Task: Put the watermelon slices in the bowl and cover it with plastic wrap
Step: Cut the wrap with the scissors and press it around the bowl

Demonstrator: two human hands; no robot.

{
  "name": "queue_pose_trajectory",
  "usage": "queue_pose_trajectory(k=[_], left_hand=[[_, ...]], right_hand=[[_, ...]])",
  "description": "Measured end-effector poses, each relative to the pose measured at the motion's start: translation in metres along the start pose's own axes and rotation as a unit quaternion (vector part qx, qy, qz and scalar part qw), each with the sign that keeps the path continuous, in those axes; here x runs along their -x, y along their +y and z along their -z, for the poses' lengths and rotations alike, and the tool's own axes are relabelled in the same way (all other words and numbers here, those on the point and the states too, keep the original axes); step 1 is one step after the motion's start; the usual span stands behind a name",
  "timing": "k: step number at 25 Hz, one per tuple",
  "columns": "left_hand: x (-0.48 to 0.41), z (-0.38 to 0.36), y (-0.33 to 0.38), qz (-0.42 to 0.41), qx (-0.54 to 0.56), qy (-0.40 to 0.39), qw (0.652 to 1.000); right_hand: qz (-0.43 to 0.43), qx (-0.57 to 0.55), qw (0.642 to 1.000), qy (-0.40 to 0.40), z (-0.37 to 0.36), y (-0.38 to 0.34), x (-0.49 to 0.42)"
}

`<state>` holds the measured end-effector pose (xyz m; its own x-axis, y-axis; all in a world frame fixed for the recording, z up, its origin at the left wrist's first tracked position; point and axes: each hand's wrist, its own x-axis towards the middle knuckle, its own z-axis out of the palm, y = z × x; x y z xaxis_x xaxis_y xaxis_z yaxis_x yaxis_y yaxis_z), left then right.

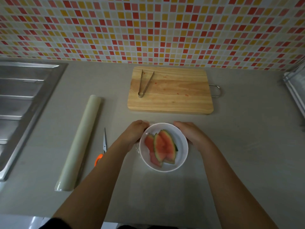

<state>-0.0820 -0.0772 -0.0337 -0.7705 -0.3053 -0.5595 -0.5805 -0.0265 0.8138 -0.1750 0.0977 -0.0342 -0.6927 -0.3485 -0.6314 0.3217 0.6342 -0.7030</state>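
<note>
A white bowl (pixel 182 146) stands on the grey counter and holds three watermelon slices (pixel 162 147) with green rinds. A clear sheet of plastic wrap (pixel 138 150) lies over the bowl, faintly visible with wrinkles at the left rim. My left hand (pixel 134 132) curls around the bowl's left side, pressing the wrap down. My right hand (pixel 192 135) cups the bowl's right side the same way. The roll of plastic wrap (pixel 80 141) lies lengthwise on the counter to the left.
Orange-handled scissors (pixel 103 147) lie between the roll and my left arm. A wooden cutting board (pixel 171 91) with metal tongs (pixel 145 83) sits behind the bowl. A steel sink (pixel 21 103) is at the left, a rack (pixel 297 86) at the right edge.
</note>
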Motion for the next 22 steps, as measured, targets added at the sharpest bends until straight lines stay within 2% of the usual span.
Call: queue_pose_trajectory(k=[4,8,10,13,16,19,22], left_hand=[[-0.002,-0.007,-0.009,-0.002,0.053,0.046,0.998],[-0.001,0.002,-0.01,0.041,0.122,-0.045,0.991],[0.0,0.005,-0.011,0.019,0.119,-0.065,0.991],[-0.004,0.002,-0.009,-0.006,0.152,-0.001,0.988],[-0.007,-0.007,-0.008,-0.026,0.134,0.054,0.989],[-0.006,-0.008,-0.01,-0.021,0.174,0.064,0.982],[-0.001,0.002,-0.011,0.02,0.121,-0.019,0.992]], right_hand=[[0.0,0.002,1.0,-0.006,-0.002,-0.014,-0.007],[0.002,-0.017,1.0,-0.022,-0.002,-0.018,-0.015],[0.005,-0.042,0.999,-0.022,-0.003,-0.021,-0.02],[0.015,-0.092,0.995,-0.04,-0.008,-0.02,-0.025],[0.014,-0.158,0.987,-0.023,-0.015,-0.017,-0.025],[-0.023,-0.242,0.97,-0.029,-0.013,-0.017,-0.025],[-0.025,-0.104,0.992,-0.07,-0.004,-0.013,-0.022]])
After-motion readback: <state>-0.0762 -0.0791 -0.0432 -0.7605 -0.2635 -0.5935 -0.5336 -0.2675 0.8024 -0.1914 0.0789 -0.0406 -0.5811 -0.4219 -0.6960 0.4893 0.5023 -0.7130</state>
